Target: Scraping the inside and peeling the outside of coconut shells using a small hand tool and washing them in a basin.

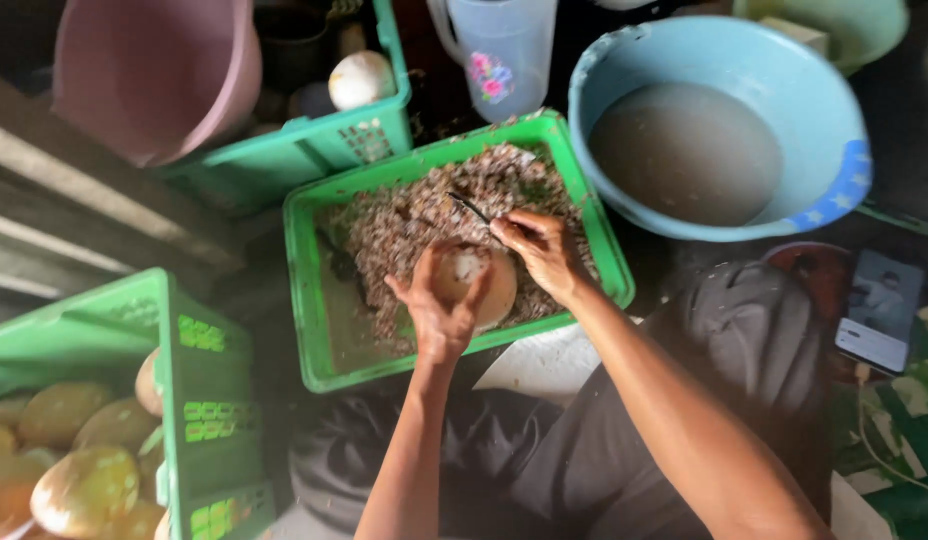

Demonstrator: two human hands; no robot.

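Observation:
My left hand cups a round brown coconut with a pale peeled patch on top, holding it over a green plastic crate. My right hand grips a small dark-bladed knife whose tip points up and left, just above the coconut. The crate below is filled with a heap of brown and white peel shavings.
A blue basin of cloudy water stands at upper right, with a clear jug beside it. A second green crate with a white peeled coconut and a pink bucket sit at upper left. A crate of unpeeled coconuts is lower left. A phone lies right.

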